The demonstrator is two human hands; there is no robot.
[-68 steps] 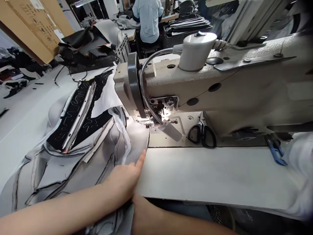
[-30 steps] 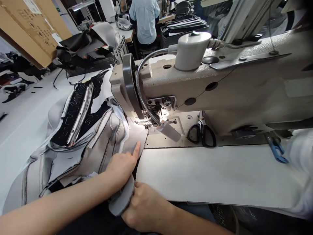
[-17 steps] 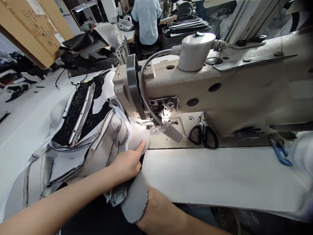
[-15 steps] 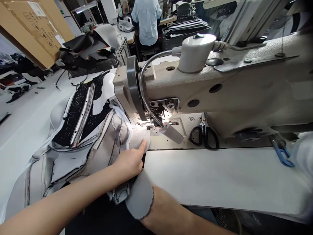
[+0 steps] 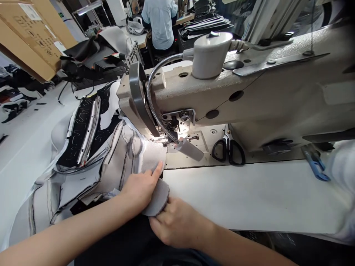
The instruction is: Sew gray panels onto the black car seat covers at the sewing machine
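Note:
Over the light grey mesh fabric (image 5: 152, 153) at the sewing machine's needle lies my left hand (image 5: 140, 190), one finger stretched along the fabric and the others curled on it. Below, my right hand (image 5: 180, 221) is closed on the rounded edge of a grey fabric flap (image 5: 158, 199); its fingertips are partly hidden. The flap passes beneath my left hand. The rest of the sewn cover (image 5: 113, 159), with seams and black panels, is bunched to the left. The sewing machine (image 5: 177, 88) stands just beyond, its lamp (image 5: 190, 149) lighting the needle area.
Black-handled scissors (image 5: 229, 146) lie on the machine bed, right of the needle. Blue-handled thread snips (image 5: 316, 164) are further right, beside a blurred white object (image 5: 344, 184). A cardboard box (image 5: 33, 33) is at upper left. A person in a light blue shirt (image 5: 159, 24) sits behind.
My right hand has come up and turned, now gripping the flap's edge; the flap, previously draped over it, has moved up beside my left hand. The view has shifted slightly.

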